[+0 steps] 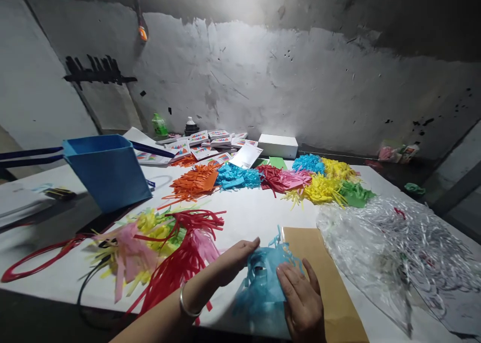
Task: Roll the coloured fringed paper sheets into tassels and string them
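A piece of blue fringed tissue paper point(268, 275) is held low over the near edge of the white table, its cut strips partly blurred. My left hand point(235, 260), with a silver bangle at the wrist, is closed at its upper left edge; most of the fingers are hidden. On the right side, my right hand point(302, 295) grips the same paper, fingers across its face and thumb out of sight. Left of my hands lie a red tissue tassel point(180, 255) and a mixed pink and yellow bunch point(131, 247). A sheet of brown cardboard point(323, 278) lies under and beside my right hand.
Tissue bundles in orange point(197, 180), blue point(236, 176), yellow point(325, 190) and green point(355, 193) line the table's far side. Behind them are printed packets point(210, 140) and a white box point(278, 146). A blue bin point(108, 172) stands left; clear plastic bags point(391, 247) spread right.
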The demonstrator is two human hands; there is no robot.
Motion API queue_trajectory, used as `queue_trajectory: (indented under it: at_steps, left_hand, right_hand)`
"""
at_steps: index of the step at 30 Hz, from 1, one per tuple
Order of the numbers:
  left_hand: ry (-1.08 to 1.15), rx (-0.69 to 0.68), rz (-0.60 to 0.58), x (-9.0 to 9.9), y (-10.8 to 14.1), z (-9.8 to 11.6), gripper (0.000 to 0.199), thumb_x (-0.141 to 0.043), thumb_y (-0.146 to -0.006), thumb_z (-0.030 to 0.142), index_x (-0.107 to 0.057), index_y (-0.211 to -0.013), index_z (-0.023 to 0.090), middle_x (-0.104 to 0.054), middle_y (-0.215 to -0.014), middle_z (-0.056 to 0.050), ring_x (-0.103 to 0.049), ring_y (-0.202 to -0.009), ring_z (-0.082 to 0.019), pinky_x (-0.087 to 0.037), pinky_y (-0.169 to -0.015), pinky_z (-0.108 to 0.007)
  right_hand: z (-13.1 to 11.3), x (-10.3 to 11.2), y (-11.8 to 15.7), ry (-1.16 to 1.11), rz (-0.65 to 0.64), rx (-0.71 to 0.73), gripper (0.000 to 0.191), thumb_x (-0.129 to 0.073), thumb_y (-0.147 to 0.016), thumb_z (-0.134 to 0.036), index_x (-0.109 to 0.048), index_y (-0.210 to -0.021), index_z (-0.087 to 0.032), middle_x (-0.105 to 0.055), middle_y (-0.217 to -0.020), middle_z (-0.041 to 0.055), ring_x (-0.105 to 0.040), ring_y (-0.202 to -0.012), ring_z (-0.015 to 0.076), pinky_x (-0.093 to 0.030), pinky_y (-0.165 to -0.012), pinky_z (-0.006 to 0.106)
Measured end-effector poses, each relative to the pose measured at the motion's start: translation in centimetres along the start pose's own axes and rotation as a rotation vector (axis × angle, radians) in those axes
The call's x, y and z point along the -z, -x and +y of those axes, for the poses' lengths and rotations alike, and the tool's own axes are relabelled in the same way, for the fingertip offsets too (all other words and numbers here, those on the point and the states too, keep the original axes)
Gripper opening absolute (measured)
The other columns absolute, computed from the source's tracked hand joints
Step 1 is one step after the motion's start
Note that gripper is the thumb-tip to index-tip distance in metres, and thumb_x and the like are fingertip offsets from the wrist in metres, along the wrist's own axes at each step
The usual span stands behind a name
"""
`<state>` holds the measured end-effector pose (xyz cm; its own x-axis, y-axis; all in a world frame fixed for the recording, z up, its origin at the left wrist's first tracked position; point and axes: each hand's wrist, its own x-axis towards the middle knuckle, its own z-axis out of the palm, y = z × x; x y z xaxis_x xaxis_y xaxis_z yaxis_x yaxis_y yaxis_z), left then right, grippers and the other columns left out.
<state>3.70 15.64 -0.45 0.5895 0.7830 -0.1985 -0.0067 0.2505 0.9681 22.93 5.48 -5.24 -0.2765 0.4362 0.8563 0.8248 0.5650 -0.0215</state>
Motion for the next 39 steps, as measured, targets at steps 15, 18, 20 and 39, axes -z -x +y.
queue_trajectory:
  at_steps: [15,18,20,39]
  left_hand:
    - [0.335,0.088,-0.333,-4.7,1.9,0.5,0.035,-0.082,-0.072,0.044,-0.073,-0.086,0.013,-0.056,-0.046,0.005,-0.044,-0.038,-0.007,-0.044,-0.057,-0.026]
    - [0.149,0.085,-0.194,-1.6,2.9,1.4,0.035,-0.077,-0.075,0.047,-0.071,-0.086,0.014,-0.056,-0.049,0.004,-0.045,-0.042,-0.009,-0.040,-0.053,-0.024]
    - [-0.051,0.115,-0.044,1.3,3.9,1.4,0.034,-0.074,-0.078,0.048,-0.069,-0.088,0.015,-0.059,-0.054,0.003,-0.050,-0.048,-0.012,-0.036,-0.049,-0.022]
    - [-1.160,-0.464,-0.086,-1.1,3.4,-7.5,0.026,-0.041,-0.098,0.010,-0.064,-0.101,0.022,-0.075,-0.097,-0.006,-0.065,-0.093,-0.022,-0.038,-0.098,-0.041]
  right_hand:
    - [7.1,9.4,-1.7,0.474,0.050,-0.075,0.051,-0.042,-0.091,-0.005,-0.052,-0.140,-0.010,-0.066,-0.130,0.0168,-0.058,-0.128,0.0261,-0.030,-0.119,0.056]
    - [5.2,8.0,0.0,0.418,-0.105,0.024,0.051,-0.035,-0.090,-0.001,-0.052,-0.138,-0.004,-0.063,-0.134,0.0193,-0.045,-0.139,0.0265,-0.025,-0.121,0.054]
    - [3.6,5.0,1.7,0.319,-0.232,0.088,0.048,-0.035,-0.089,0.002,-0.057,-0.131,-0.003,-0.065,-0.132,0.0185,-0.048,-0.137,0.0270,-0.031,-0.120,0.051]
    - [0.0,0.6,5.7,-0.026,-0.427,-0.242,0.040,-0.038,-0.093,-0.004,-0.057,-0.126,-0.014,-0.073,-0.113,0.0067,-0.064,-0.115,0.0208,-0.041,-0.105,0.044]
